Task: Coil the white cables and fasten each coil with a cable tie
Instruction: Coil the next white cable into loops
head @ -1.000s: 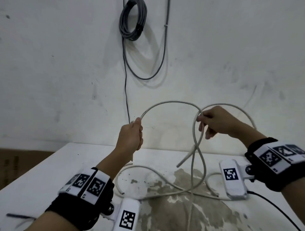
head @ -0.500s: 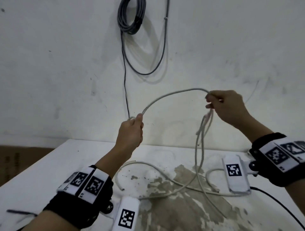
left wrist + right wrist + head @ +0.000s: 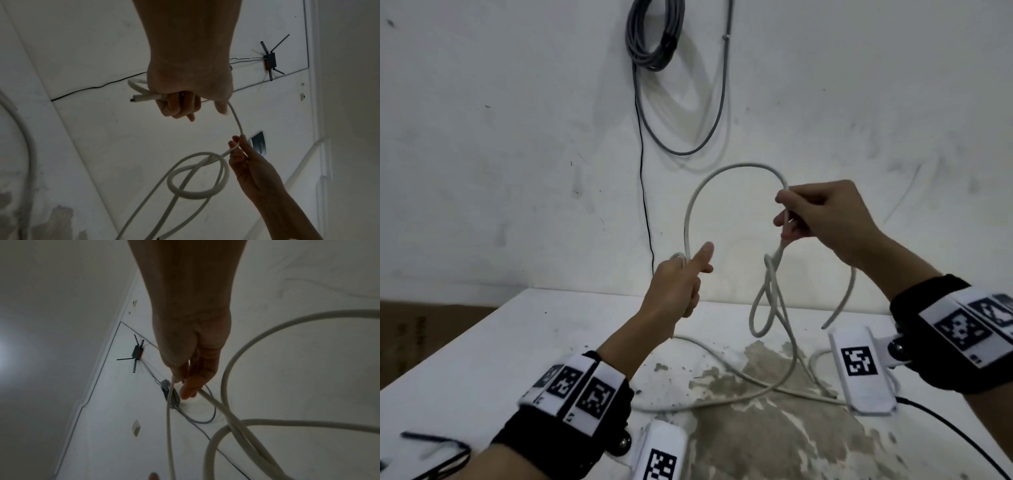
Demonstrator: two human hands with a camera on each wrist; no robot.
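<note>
Coiling step, first loops forming. Left hand (image 3: 681,284) fists one end of the round white plastic cable (image 3: 726,169), thumb sticking out; right hand (image 3: 822,214) pinches it farther along, an arch of cable between them. Remaining cable hangs twisted onto the stained white table (image 3: 482,349). Next, probably: bring the pinched section to the left fist, untwisting the snarl.
</note>
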